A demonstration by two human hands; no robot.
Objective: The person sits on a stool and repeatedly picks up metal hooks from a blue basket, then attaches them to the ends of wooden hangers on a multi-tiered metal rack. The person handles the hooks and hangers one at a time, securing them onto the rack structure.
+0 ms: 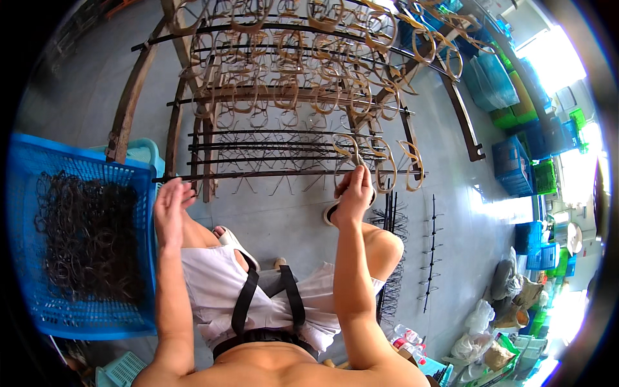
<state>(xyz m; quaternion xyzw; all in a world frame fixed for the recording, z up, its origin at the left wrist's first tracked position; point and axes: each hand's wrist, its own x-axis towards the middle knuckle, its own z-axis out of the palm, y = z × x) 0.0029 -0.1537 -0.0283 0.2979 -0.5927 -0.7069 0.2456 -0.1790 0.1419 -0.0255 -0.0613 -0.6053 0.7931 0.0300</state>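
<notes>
My right hand point(353, 191) is closed in a pinch at the nearest black rod point(277, 173) of a wooden rack. Its fingertips hold what looks like a pale brown eyeglass frame point(349, 146); the grip itself is partly hidden. Just right of it, more eyeglass frames point(411, 158) hang from the same rod. Toward the rod's left end, my left hand point(170, 211) is raised with its fingers stretched out and nothing visible in them. Thin wire hooks stick out along the rod between my hands.
Rows of brown eyeglass frames point(287, 93) fill the wooden rack point(129, 103) ahead. At left stands a blue basket point(77, 329) of tangled dark wire-like pieces point(87, 238). Rods with hooks point(431, 251) lie on the floor at right, near bags point(474, 345) and stacked bins point(514, 164).
</notes>
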